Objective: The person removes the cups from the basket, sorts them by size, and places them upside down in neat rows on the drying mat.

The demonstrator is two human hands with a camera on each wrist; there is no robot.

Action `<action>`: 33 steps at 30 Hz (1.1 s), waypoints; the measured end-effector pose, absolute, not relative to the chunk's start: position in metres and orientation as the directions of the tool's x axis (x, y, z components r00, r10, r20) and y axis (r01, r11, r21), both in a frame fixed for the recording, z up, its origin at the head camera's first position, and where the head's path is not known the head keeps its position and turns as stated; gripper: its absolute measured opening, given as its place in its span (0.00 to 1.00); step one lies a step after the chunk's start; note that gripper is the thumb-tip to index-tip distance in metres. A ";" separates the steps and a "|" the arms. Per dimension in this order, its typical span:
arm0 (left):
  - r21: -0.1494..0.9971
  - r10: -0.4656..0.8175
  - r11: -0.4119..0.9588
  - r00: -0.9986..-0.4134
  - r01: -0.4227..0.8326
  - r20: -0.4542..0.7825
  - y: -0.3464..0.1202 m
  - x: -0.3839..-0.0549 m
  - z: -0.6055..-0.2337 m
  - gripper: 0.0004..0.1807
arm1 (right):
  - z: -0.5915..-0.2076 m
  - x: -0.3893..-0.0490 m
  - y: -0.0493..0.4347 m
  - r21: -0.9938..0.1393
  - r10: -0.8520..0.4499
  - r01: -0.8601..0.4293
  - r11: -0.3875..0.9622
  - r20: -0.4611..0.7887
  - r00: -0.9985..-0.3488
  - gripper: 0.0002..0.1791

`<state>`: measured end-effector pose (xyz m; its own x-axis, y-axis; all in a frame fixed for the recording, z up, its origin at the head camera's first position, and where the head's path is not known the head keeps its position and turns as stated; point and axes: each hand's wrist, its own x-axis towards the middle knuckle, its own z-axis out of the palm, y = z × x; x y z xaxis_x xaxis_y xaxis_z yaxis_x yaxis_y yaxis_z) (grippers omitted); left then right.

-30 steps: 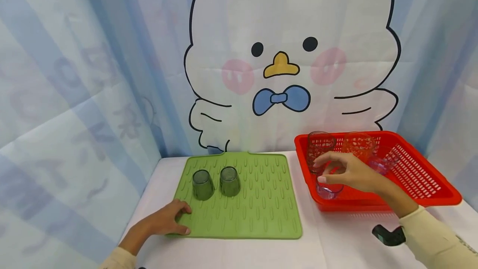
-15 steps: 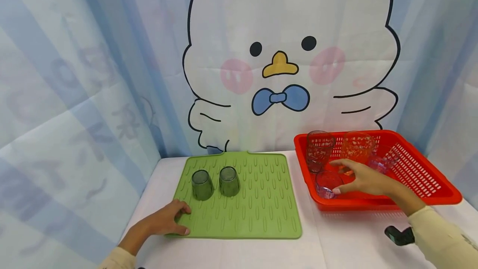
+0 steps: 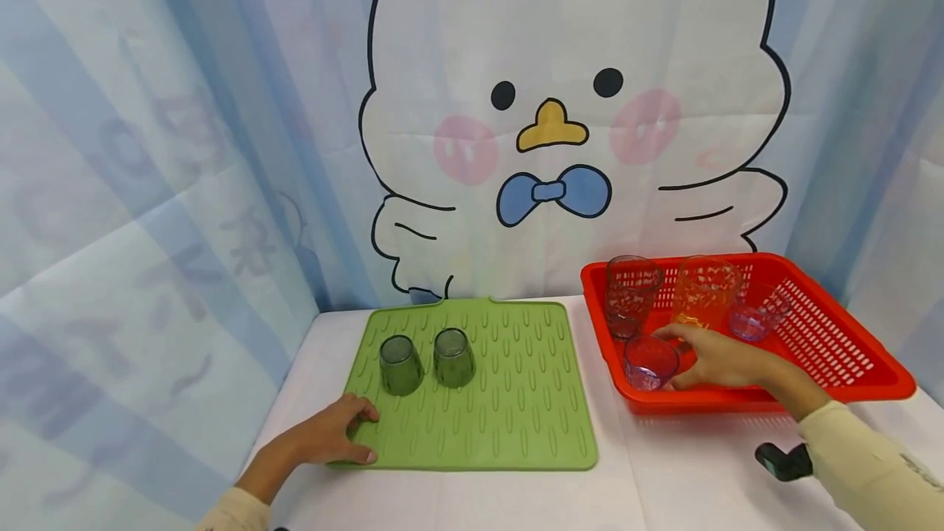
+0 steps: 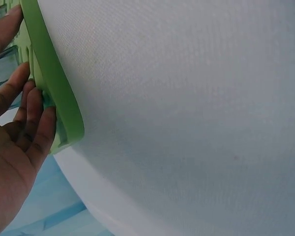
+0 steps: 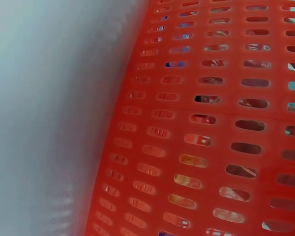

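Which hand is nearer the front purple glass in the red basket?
Right. The right hand is just right of the purple glass; the left hand is far to its left, at the near-left corner of the green drying mat.

I see pale cream sleeves on both sides. More of the right sleeve [image 3: 870, 474] reaches me: loose, softly creased, with some small dark marks along it that I can't read. Its cuff [image 3: 814, 420] is plain and ends at the wrist. A black part [image 3: 783, 464] juts out beside that cuff, slightly shiny and bent; I can't make out how it attaches. The left sleeve [image 3: 234, 512] matches in colour, and I catch a dark sliver [image 3: 280, 528] next to it. Left hand [image 3: 335, 433] and right hand [image 3: 715, 359] are bare, and the left wrist view gives me creases across the palm [image 4: 10, 172].
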<state>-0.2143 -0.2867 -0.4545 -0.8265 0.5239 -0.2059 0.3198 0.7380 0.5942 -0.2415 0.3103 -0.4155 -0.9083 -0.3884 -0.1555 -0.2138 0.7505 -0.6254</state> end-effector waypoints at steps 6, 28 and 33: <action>0.601 0.531 0.731 -0.824 0.324 -0.200 -0.287 -0.214 -0.454 0.27 | -0.418 -0.245 0.308 -0.599 -0.419 -0.268 0.754 -0.125 -0.899 0.47; 0.584 0.519 0.730 -0.844 0.356 -0.134 -0.287 -0.210 -0.458 0.24 | -0.419 -0.246 0.306 -0.657 -0.425 -0.263 0.706 -0.096 -0.900 0.41; 0.585 0.517 0.729 -0.846 0.356 -0.129 -0.284 -0.209 -0.455 0.24 | -0.416 -0.243 0.309 -0.661 -0.402 -0.260 0.704 -0.069 -0.913 0.40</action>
